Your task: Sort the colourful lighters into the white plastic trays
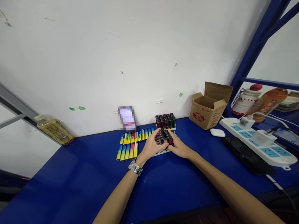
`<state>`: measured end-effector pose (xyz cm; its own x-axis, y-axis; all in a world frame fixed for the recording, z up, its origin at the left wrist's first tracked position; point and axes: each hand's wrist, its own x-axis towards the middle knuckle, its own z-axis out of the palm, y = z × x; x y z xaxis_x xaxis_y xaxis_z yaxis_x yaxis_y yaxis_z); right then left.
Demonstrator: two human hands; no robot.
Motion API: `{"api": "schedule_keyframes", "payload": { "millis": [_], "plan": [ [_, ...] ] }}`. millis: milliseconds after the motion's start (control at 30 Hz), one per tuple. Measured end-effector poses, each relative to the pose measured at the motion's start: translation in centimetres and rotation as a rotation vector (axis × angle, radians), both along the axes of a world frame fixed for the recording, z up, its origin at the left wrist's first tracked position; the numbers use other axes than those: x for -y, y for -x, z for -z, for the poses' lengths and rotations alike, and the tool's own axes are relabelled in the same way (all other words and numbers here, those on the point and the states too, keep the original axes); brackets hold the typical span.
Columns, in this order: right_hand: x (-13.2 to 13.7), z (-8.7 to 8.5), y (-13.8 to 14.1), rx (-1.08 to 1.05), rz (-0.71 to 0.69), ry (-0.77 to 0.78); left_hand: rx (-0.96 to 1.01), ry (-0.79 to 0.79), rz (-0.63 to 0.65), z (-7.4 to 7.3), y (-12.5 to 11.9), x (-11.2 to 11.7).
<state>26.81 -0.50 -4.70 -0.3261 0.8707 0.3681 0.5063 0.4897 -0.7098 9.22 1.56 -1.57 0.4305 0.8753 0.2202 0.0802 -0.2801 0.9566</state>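
Observation:
Both hands meet near the table's middle, around a bunch of black-topped lighters (165,134) standing upright in a pale holder with round holes (161,152). My left hand (153,145), with a metal watch at its wrist, curves around the bunch's left side, its thumb across the front. From the right, my right hand (179,146) presses against the bunch, thumb near a red one. The palms hide part of the holder. Just behind stands a second full block of black-topped lighters (165,119). Left of my hands, colourful yellow-and-blue lighters (127,151) lie in two rows.
A phone (127,118) leans on the wall behind the rows. At right are an open cardboard box (205,109), a white earbud case (217,133), a black slab (245,155) and a power strip (259,141) with chargers. A yellow bottle (54,129) leans at far left.

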Motion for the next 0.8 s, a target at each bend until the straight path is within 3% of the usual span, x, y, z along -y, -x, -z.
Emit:
{"api": "schedule_keyframes", "payload": {
  "millis": [400, 567, 800],
  "plan": [
    [0.3, -0.5, 0.0, -0.013, -0.006, 0.018, -0.105, -0.027, -0.049, -0.6, -1.5, 1.0],
    [0.4, -0.8, 0.0, -0.015, -0.021, 0.052, 0.004, 0.072, -0.098, -0.1, -2.9, 1.2],
    [0.4, -0.7, 0.0, -0.009, -0.002, 0.139, 0.137, 0.030, -0.191, 0.5, -3.8, 1.2]
  ]
}}
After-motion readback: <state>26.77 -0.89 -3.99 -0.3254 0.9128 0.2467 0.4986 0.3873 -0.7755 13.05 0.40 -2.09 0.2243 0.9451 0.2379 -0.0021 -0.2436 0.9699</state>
